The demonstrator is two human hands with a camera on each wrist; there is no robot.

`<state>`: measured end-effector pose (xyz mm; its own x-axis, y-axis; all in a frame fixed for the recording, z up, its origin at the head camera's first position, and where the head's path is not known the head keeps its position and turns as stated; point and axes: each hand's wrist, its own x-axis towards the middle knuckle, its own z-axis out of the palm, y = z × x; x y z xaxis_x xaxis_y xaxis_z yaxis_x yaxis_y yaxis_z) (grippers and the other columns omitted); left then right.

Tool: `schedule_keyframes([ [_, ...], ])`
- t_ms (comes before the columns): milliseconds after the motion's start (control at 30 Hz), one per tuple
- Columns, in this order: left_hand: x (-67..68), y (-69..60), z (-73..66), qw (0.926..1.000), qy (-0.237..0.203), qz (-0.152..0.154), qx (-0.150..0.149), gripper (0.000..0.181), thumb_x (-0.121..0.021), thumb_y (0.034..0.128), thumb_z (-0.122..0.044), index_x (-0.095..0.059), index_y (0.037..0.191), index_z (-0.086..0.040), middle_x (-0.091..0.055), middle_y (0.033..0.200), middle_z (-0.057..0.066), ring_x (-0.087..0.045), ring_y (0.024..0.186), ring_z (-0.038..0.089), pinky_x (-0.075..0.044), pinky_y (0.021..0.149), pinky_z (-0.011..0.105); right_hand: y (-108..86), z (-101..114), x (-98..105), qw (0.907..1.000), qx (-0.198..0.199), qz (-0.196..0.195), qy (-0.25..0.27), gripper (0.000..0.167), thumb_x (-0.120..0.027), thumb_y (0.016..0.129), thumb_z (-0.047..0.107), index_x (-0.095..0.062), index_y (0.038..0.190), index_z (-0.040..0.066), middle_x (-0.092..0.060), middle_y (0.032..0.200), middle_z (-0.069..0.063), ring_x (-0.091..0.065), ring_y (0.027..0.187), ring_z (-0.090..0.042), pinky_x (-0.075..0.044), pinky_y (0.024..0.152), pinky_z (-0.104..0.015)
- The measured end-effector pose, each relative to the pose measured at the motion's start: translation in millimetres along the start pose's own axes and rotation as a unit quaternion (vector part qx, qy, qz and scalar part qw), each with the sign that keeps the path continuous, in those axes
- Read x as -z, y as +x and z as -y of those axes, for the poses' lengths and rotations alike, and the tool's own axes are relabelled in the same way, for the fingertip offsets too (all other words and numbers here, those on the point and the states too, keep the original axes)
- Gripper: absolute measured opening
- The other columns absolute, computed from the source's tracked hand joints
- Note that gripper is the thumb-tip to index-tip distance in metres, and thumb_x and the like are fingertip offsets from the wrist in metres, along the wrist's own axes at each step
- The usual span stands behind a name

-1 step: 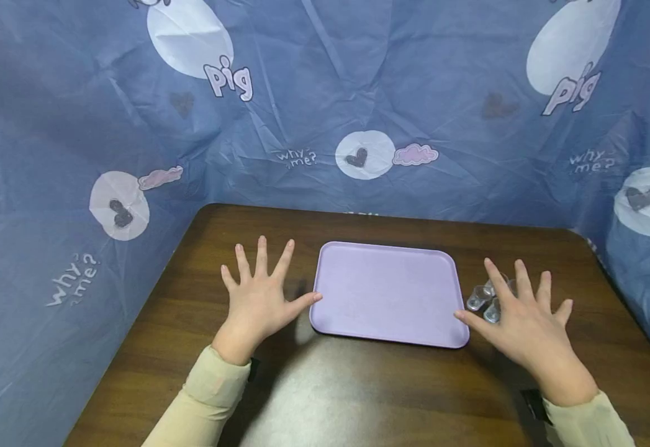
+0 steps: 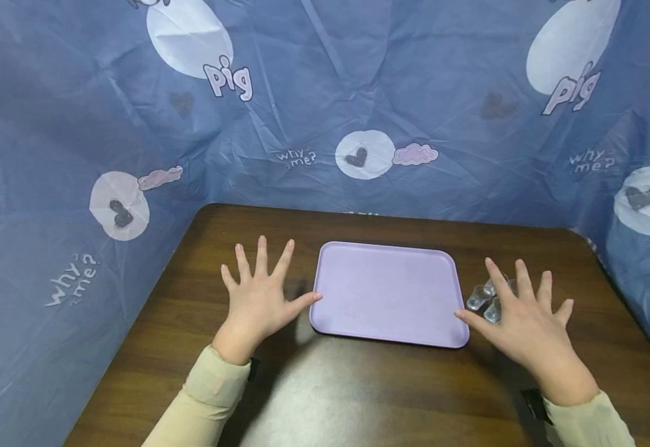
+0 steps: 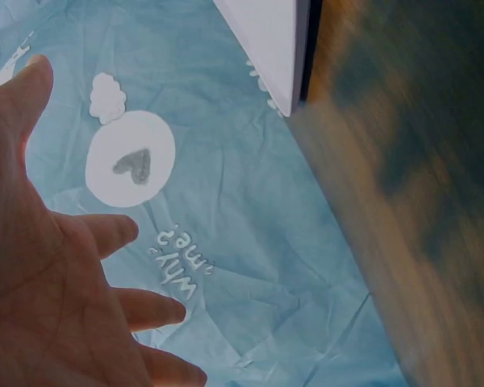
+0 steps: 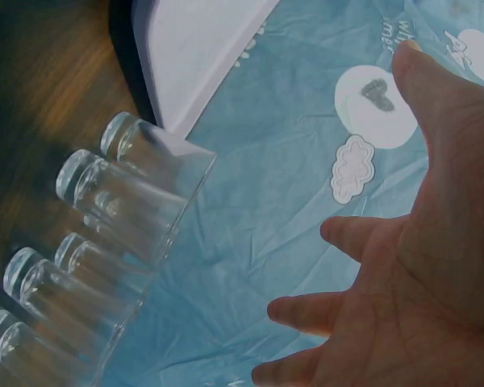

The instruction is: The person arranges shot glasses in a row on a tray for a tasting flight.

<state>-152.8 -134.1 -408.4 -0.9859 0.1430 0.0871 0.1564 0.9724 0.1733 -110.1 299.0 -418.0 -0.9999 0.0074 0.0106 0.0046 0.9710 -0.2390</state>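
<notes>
A lilac rectangular tray (image 2: 386,295) lies on the brown wooden table, bare on top. My left hand (image 2: 256,304) is held above the table to its left, fingers straight and spread, the thumb tip overlapping the tray's left edge in the head view. On the other side my right hand (image 2: 531,329) is spread the same way, its thumb by the tray's right edge. Neither hand holds anything. Several small clear glasses (image 4: 117,193) stand upright beside the tray in the right wrist view; in the head view the right hand partly hides these glasses (image 2: 477,298).
A brown wood-grain table (image 2: 358,397) spreads under everything, with a glare patch at the front. Blue printed cloth (image 2: 302,112) hangs behind and along both sides of it. Dark bands show at both wrists by the pale sleeves (image 2: 202,397).
</notes>
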Motion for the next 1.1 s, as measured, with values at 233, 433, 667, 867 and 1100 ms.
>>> schedule_keyframes([
  [233,-2.9,3.3,1.7,0.9982,-0.051,0.022,-0.022,0.119,-0.053,0.0776,-0.089,-0.007,0.166,-0.024,-0.013,0.165,0.025,-0.005,0.145,0.057,-0.010,0.109,0.075,-2.7,-10,2,0.9996,-0.004,-0.020,0.022,0.114,-0.060,0.084,0.078,0.003,0.165,0.029,0.007,0.161,-0.035,0.023,0.138,-0.060,0.008,0.088,-0.089],
  [433,-18.5,11.5,2.3,0.9764,-0.200,0.040,-0.071,0.131,-0.081,0.0767,-0.062,-0.001,0.163,-0.006,-0.026,0.159,0.029,-0.032,0.137,0.056,-0.032,0.107,0.063,-8.9,-24,7,0.9952,0.005,-0.055,0.080,0.112,-0.070,0.086,0.065,-0.002,0.165,0.024,0.003,0.163,-0.032,0.014,0.144,-0.057,0.005,0.095,-0.086],
  [667,-38.9,22.1,2.4,0.9543,-0.267,0.099,-0.090,0.138,-0.094,0.0701,-0.045,-0.001,0.161,0.001,-0.027,0.158,0.030,-0.028,0.143,0.045,-0.027,0.114,0.054,-16.0,-57,10,0.9841,0.031,-0.084,0.154,0.107,-0.078,0.090,0.041,-0.009,0.164,0.006,-0.018,0.157,-0.038,-0.015,0.140,-0.062,-0.013,0.103,-0.079],
  [867,-51.7,32.2,0.8,0.9494,-0.262,0.145,-0.095,0.144,-0.099,0.0637,-0.039,-0.001,0.160,0.004,-0.019,0.162,0.028,-0.024,0.145,0.046,-0.024,0.116,0.053,-22.3,-87,11,0.9878,-0.018,-0.017,0.154,0.109,-0.073,0.093,0.046,-0.002,0.163,0.003,-0.016,0.154,-0.043,-0.025,0.128,-0.069,-0.028,0.091,-0.080],
  [1100,-56.5,37.7,-1.7,0.9496,-0.234,0.188,-0.088,0.145,-0.100,0.0602,-0.042,-0.005,0.161,0.004,-0.022,0.161,0.028,-0.026,0.145,0.044,-0.027,0.115,0.051,-21.6,-111,3,0.9918,-0.028,0.006,0.124,0.111,-0.080,0.088,0.043,-0.010,0.159,-0.007,-0.031,0.144,-0.046,-0.038,0.118,-0.069,-0.035,0.086,-0.075],
])
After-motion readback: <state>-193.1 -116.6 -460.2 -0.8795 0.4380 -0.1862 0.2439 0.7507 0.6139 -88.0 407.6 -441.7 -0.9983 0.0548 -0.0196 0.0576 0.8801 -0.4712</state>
